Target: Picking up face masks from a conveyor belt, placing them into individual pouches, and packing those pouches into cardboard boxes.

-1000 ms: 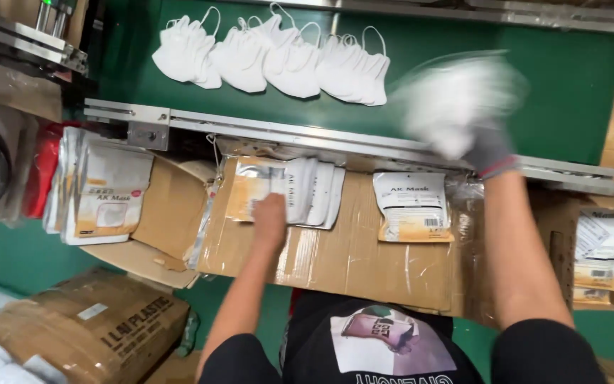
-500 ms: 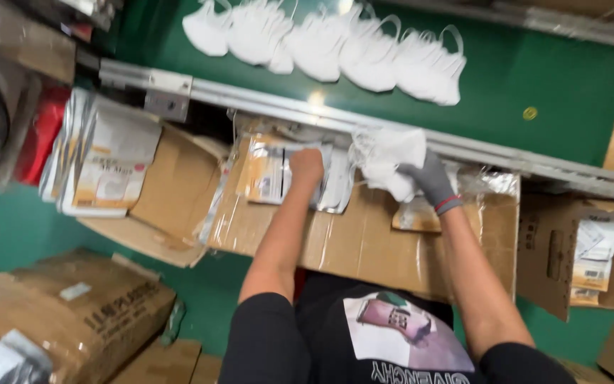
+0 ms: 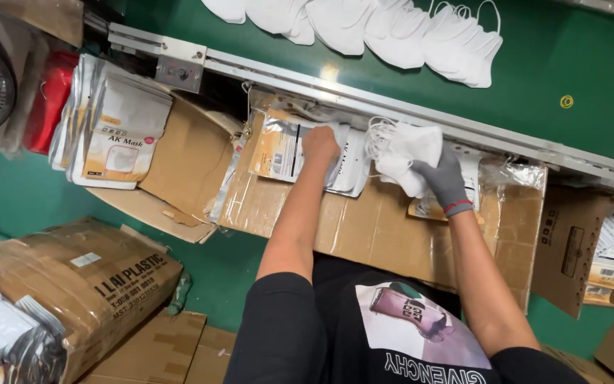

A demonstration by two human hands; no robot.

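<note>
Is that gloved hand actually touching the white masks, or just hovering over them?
Touching. The head view shows the gloved right hand closed around the bunch of white masks, its fingers wrapped over them with no gap.

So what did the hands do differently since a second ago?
The gloved right hand brought the bunch of white fabric face masks down from over the green conveyor belt to the cardboard shelf. The bare left hand stayed on the flat printed pouches.

Your right hand [image 3: 443, 181] wears a grey glove with a red cuff line and holds white masks [image 3: 405, 153]. The pouches [image 3: 286, 146] are silver and orange, on brown cardboard [image 3: 364, 227]; the belt [image 3: 570, 64] is green.
</note>
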